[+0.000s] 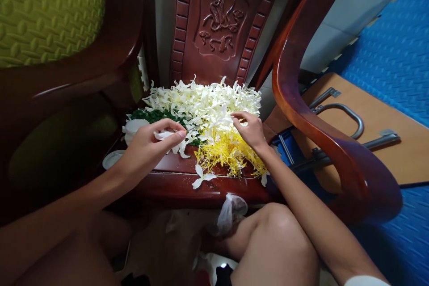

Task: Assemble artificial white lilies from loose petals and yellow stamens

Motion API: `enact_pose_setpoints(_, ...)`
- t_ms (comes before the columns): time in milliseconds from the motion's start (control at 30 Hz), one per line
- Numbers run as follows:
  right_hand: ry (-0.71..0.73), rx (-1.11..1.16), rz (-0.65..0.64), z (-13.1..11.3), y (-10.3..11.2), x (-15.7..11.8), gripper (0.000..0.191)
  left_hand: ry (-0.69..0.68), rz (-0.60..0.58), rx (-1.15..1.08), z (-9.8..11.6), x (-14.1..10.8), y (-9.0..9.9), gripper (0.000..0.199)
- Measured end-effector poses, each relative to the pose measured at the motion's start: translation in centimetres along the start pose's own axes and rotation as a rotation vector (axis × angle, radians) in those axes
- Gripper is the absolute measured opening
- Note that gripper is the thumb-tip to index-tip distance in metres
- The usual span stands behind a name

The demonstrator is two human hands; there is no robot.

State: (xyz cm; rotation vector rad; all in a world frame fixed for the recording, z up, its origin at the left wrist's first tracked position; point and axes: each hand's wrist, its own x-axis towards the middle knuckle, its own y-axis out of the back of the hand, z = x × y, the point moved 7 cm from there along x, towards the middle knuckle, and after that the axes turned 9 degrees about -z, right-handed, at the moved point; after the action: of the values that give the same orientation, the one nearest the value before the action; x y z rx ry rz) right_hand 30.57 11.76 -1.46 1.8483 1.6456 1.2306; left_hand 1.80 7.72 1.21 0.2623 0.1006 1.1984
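Observation:
My left hand is closed in a pinch, with a white artificial flower petal piece showing between its fingers. A thin stem tip seems to stick out past the thumb. At the heap of white petal pieces, my right hand has its thumb and fingers pinched at a white petal. Below that hand lies a pile of yellow stamens. Dark green pieces are heaped behind my left hand, partly hidden by it. One loose white petal piece rests on the front edge of the seat.
All this lies on a carved dark wooden chair. Its curved armrest rises on the right. White round containers stand at the left. A plastic bag hangs by my knee. A folded wooden table leans on blue matting.

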Motion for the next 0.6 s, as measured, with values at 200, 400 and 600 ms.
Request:
enact_pose_setpoints(200, 0.013, 0.251, 0.021, -3.4, 0.1, -0.8, 0.020, 0.050, -0.064, 0.104, -0.5, 0.2, -0.6, 0.031)
enact_pose_setpoints(400, 0.058, 0.308, 0.028, -5.9, 0.1, -1.8, 0.014, 0.044, -0.116, 0.157, -0.8, 0.2, -1.1, 0.030)
enact_pose_setpoints(600, 0.117, 0.265, 0.127, -7.4, 0.6, -2.8, 0.006, -0.028, -0.133, 0.170, -0.7, 0.0, -1.8, 0.026)
